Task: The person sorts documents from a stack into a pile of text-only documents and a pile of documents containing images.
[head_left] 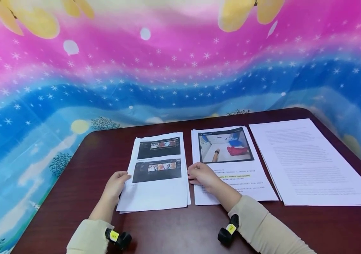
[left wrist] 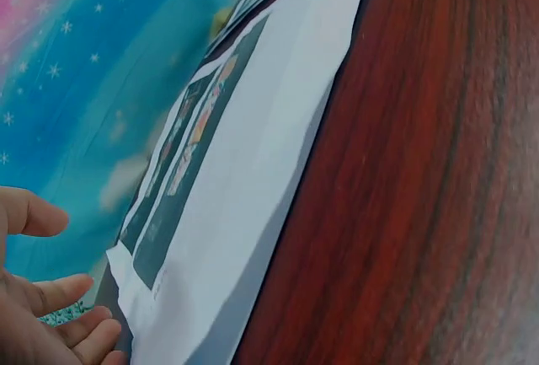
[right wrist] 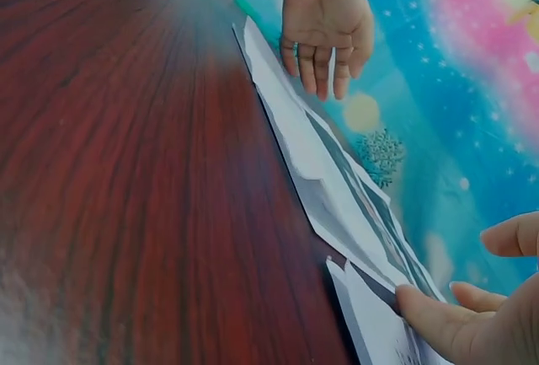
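Note:
A left stack of printed sheets (head_left: 155, 194) lies on the table, its top page bearing two dark screenshots. At its left edge is my left hand (head_left: 114, 186), fingertips right by the paper; in the left wrist view this hand (left wrist: 46, 319) has its thumb apart from loosely extended fingers. My right hand (head_left: 203, 176) is at the opposite edge, over the gap beside the middle stack (head_left: 206, 197). The right wrist view shows the right hand (right wrist: 480, 323) with fingers extended and thumb apart, a fingertip at the sheets' edge. Some sheets stick out unevenly underneath.
A third stack of text pages (head_left: 311, 162) lies at the right. The middle stack's top page carries a colour photo (head_left: 226, 145) and a yellow-highlighted line. Under everything is a dark red wooden table (head_left: 161, 233). A patterned cloth backdrop (head_left: 174, 70) hangs behind it.

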`<action>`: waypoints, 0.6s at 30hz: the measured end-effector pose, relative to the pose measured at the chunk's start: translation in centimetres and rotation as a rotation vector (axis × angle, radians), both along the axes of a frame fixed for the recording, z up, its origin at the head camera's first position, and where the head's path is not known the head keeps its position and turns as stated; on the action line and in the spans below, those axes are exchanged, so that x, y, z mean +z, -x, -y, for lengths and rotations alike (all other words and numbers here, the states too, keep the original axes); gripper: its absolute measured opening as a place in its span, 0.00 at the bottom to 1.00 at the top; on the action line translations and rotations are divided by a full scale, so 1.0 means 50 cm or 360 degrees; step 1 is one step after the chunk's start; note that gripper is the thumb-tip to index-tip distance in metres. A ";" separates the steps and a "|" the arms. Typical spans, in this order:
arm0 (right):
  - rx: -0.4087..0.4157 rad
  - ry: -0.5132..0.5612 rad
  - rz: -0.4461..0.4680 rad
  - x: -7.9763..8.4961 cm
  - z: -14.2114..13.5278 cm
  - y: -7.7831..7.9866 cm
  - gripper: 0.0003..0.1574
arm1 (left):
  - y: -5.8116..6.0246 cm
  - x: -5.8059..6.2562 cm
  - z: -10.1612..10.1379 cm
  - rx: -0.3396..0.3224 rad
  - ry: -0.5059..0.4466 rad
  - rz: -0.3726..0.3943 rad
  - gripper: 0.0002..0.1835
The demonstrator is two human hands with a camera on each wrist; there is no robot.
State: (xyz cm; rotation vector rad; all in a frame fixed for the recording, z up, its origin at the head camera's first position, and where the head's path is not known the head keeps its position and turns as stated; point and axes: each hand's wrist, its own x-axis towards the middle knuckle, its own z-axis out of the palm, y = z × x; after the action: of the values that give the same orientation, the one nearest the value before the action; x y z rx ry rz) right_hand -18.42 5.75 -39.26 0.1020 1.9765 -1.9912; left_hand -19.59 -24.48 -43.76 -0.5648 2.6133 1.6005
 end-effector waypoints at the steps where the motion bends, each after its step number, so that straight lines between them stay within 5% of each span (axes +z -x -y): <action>1: -0.0003 -0.0016 0.0006 0.000 0.002 0.000 0.15 | -0.004 0.005 -0.001 -0.0003 -0.0008 0.0015 0.24; 6: 0.0009 -0.0031 0.0015 0.004 0.014 -0.005 0.16 | -0.023 0.028 -0.010 -0.0027 -0.0017 0.0069 0.26; 14: -0.0012 -0.0012 -0.0010 0.004 0.028 -0.007 0.16 | -0.009 -0.003 0.024 0.0033 0.0027 0.0045 0.24; 18: -0.0018 -0.0042 -0.0020 0.004 0.030 -0.005 0.16 | -0.025 0.039 0.007 0.0065 0.0031 0.0060 0.22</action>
State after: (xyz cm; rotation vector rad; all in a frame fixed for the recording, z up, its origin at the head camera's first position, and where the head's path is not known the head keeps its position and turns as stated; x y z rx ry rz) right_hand -18.16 4.25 -39.05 0.1073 2.0148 -1.9781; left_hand -18.35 -24.81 -41.83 -0.6467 2.6098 1.5610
